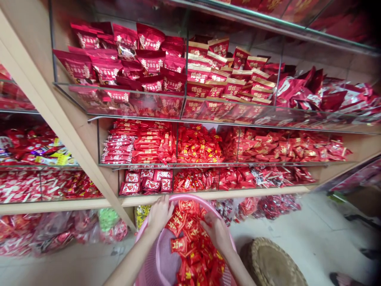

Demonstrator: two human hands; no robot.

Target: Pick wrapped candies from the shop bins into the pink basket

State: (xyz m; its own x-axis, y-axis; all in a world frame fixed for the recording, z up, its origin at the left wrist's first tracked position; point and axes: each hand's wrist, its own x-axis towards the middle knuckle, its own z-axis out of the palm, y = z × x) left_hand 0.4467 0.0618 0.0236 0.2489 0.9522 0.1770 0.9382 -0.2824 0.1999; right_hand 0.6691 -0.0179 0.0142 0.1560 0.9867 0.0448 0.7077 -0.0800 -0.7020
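Note:
A pink plastic basket (160,254) stands low in front of me, holding a heap of small red wrapped candies (196,254) with gold print. My left hand (160,212) is closed over the basket's far left rim, its thumb side towards the candies. Inside the right part of the basket, my right hand (213,228) bends its fingers down at the edge of the heap. Those fingers look closed, but their tips are blurred and partly hidden, so what they hold cannot be made out.
Beyond the basket rise shelves with clear-fronted bins (137,101) of red packets. The lowest shelf edge (238,193) runs just behind the basket rim. Bagged sweets (262,206) lie on the floor beneath. A round woven stool (274,262) stands at right; a wooden upright (59,115) slants at left.

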